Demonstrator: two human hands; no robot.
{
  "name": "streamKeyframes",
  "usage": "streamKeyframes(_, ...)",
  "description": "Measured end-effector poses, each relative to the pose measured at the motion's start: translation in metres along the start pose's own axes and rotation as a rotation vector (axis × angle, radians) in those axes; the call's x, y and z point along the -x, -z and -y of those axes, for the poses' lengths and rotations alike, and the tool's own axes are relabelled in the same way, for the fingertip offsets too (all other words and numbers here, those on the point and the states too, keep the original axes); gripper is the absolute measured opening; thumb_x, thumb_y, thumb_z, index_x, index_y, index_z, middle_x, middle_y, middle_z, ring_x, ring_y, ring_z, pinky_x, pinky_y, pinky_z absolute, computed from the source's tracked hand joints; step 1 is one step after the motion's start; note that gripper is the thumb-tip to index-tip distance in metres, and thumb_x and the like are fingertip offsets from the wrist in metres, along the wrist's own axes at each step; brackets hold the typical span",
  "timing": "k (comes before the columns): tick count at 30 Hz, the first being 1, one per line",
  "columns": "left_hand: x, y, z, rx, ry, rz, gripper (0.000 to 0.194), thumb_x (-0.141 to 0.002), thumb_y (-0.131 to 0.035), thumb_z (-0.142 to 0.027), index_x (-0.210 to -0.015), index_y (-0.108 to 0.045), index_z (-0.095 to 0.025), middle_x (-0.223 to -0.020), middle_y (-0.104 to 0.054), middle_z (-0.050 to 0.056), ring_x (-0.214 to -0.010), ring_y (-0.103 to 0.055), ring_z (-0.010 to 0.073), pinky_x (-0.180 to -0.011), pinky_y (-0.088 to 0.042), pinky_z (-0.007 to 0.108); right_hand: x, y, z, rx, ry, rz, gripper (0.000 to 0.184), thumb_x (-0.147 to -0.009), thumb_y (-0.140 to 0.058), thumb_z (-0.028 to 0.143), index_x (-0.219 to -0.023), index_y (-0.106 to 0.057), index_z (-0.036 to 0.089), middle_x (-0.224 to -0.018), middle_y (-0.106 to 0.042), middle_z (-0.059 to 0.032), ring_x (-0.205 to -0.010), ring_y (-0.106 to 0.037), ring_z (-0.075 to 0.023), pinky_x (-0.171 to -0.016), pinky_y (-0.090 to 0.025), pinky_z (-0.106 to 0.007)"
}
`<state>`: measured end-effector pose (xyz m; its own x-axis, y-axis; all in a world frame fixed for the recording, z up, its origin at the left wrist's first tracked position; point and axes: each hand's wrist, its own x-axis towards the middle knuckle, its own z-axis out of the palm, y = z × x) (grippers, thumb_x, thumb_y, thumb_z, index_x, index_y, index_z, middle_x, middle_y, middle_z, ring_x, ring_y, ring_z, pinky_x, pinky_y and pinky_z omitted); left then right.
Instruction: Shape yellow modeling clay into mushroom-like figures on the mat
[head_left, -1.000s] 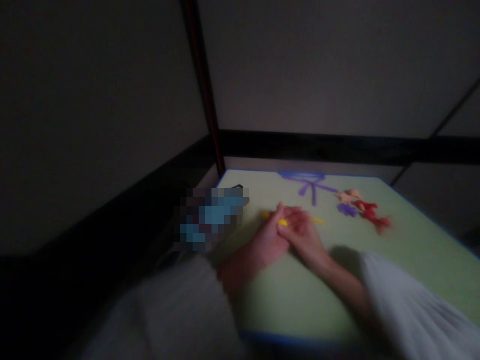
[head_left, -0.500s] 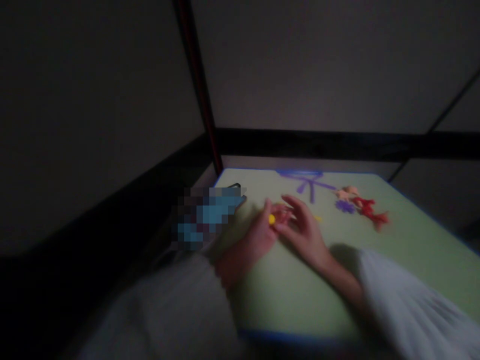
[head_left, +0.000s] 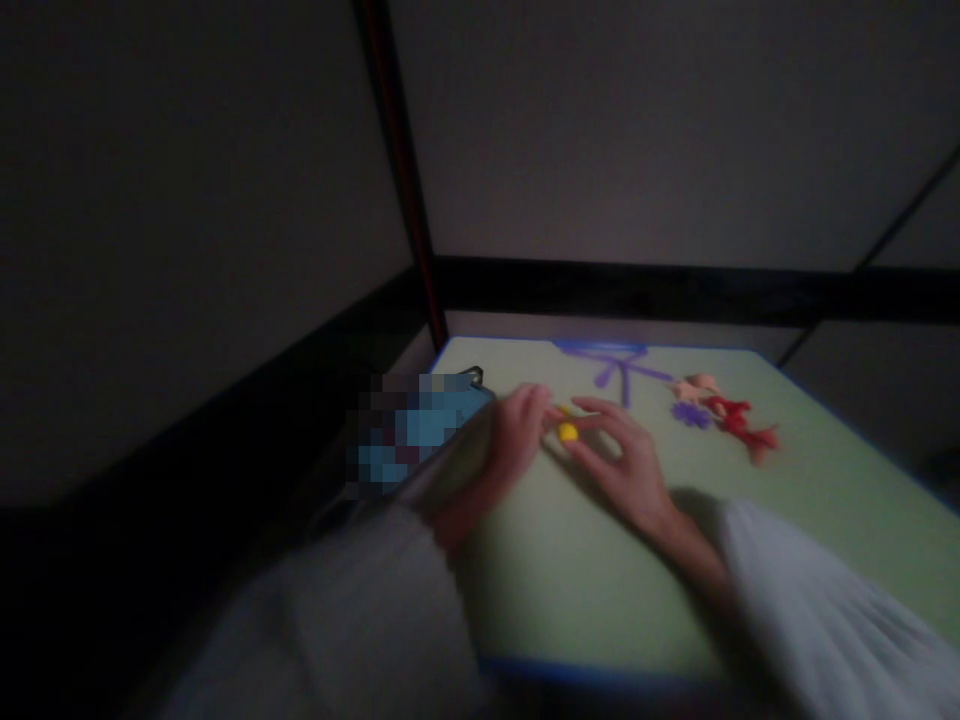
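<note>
A small, rounded yellow lump [head_left: 568,432], which looks like modelling clay, is pinched at the fingertips of my right hand [head_left: 628,462], between thumb and forefinger. Just to the left, my left hand [head_left: 519,428] has its fingers curled in, with a fingertip reaching close to the lump. Blur hides whether that fingertip touches it and what, if anything, the left fingers hold. Behind the lump shows another bit of yellow [head_left: 564,409], partly covered by the fingers. Both hands are over the pale green table [head_left: 592,590].
Purple strips [head_left: 625,375] lie at the table's far side. On the right are peach pieces [head_left: 694,387], a purple spiky piece [head_left: 690,414] and red pieces [head_left: 739,420]. A blurred-out blue screen-like object [head_left: 427,425] is at the left edge. Walls stand behind and left.
My left hand has turned from palm showing to curled fingers, slightly up. The yellow lump has moved right, from the left hand into the right fingertips. My right hand has shifted slightly right.
</note>
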<state>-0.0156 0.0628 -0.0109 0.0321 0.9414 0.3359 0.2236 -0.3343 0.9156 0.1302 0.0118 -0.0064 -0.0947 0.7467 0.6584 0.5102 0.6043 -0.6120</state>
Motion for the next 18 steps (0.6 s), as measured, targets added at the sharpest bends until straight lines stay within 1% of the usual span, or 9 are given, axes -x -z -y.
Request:
streamKeyframes(1,-0.005,0.004,0.001,-0.045,-0.009,-0.026,0.016,-0.084,-0.046,-0.024,-0.084,-0.061,-0.018,-0.083,-0.068,0.005,-0.081,-0.063,0.0156,-0.071,-0.049,0.024,0.000,0.000,-0.004,0.013,-0.038,-0.003,0.013,-0.079,-0.062,0.028,-0.090,-0.065,0.021,-0.104,-0.067,-0.0085,-0.097,-0.062,-0.0233,-0.086,-0.047,-0.041)
streamKeyframes(2,-0.010,0.008,0.002,-0.125,-0.020,-0.050,0.015,-0.083,-0.047,-0.021,-0.087,-0.060,-0.018,-0.090,-0.068,0.006,-0.087,-0.063,0.0165,-0.076,-0.049,0.026,0.000,0.000,-0.007,0.027,-0.071,0.020,0.015,-0.080,-0.061,0.027,-0.093,-0.064,0.020,-0.099,-0.069,-0.0083,-0.092,-0.063,-0.0225,-0.083,-0.049,-0.039)
streamKeyframes(5,-0.018,0.012,0.013,-0.212,0.007,-0.038,0.017,-0.076,-0.053,-0.014,-0.090,-0.062,-0.017,-0.100,-0.068,0.010,-0.095,-0.062,0.0198,-0.085,-0.047,0.031,0.001,-0.001,-0.018,0.074,-0.103,0.150,0.017,-0.082,-0.057,0.023,-0.096,-0.063,0.018,-0.092,-0.069,-0.0074,-0.078,-0.064,-0.0192,-0.071,-0.050,-0.032)
streamKeyframes(7,-0.018,0.012,0.022,-0.225,0.030,-0.002,0.020,-0.070,-0.059,-0.012,-0.089,-0.064,-0.018,-0.098,-0.069,0.009,-0.094,-0.063,0.0215,-0.086,-0.047,0.033,0.001,-0.003,-0.023,0.103,-0.083,0.195,0.013,-0.080,-0.057,0.021,-0.091,-0.064,0.018,-0.088,-0.068,-0.0068,-0.073,-0.063,-0.0175,-0.066,-0.049,-0.029)
streamKeyframes(10,-0.012,0.011,0.030,-0.220,0.048,0.039,0.028,-0.061,-0.065,-0.010,-0.088,-0.065,-0.020,-0.096,-0.070,0.007,-0.091,-0.063,0.0222,-0.085,-0.047,0.034,0.001,-0.006,-0.029,0.128,-0.080,0.188,0.009,-0.078,-0.058,0.019,-0.084,-0.065,0.017,-0.082,-0.066,-0.0060,-0.068,-0.060,-0.0164,-0.062,-0.047,-0.027)
streamKeyframes(13,-0.008,0.013,0.029,-0.167,0.061,0.064,0.032,-0.058,-0.066,-0.007,-0.087,-0.064,-0.021,-0.090,-0.070,0.005,-0.087,-0.063,0.0205,-0.081,-0.048,0.032,0.001,-0.010,-0.033,0.145,-0.107,0.160,0.016,-0.078,-0.057,0.016,-0.092,-0.065,0.016,-0.081,-0.067,-0.0064,-0.063,-0.058,-0.0155,-0.058,-0.046,-0.027)
streamKeyframes(15,-0.009,0.013,0.025,-0.106,0.074,0.067,0.030,-0.059,-0.066,-0.007,-0.086,-0.063,-0.021,-0.085,-0.070,0.003,-0.084,-0.063,0.0192,-0.079,-0.049,0.030,0.000,-0.011,-0.035,0.151,-0.118,0.153,0.020,-0.079,-0.055,0.016,-0.097,-0.063,0.014,-0.080,-0.067,-0.0071,-0.061,-0.058,-0.0154,-0.057,-0.047,-0.027)
streamKeyframes(16,-0.011,0.013,0.022,-0.069,0.079,0.065,0.029,-0.060,-0.065,-0.007,-0.086,-0.062,-0.020,-0.084,-0.069,0.003,-0.083,-0.063,0.0187,-0.078,-0.049,0.030,0.000,-0.012,-0.035,0.154,-0.114,0.155,0.020,-0.080,-0.054,0.015,-0.097,-0.063,0.014,-0.082,-0.068,-0.0078,-0.063,-0.059,-0.0162,-0.059,-0.048,-0.028)
streamKeyframes(18,-0.015,0.011,0.016,0.016,0.084,0.056,0.025,-0.062,-0.064,-0.008,-0.084,-0.061,-0.018,-0.085,-0.068,0.005,-0.082,-0.063,0.0180,-0.076,-0.050,0.030,-0.002,-0.013,-0.035,0.157,-0.081,0.185,0.018,-0.080,-0.053,0.014,-0.094,-0.065,0.015,-0.087,-0.068,-0.0092,-0.074,-0.061,-0.0190,-0.070,-0.049,-0.032)
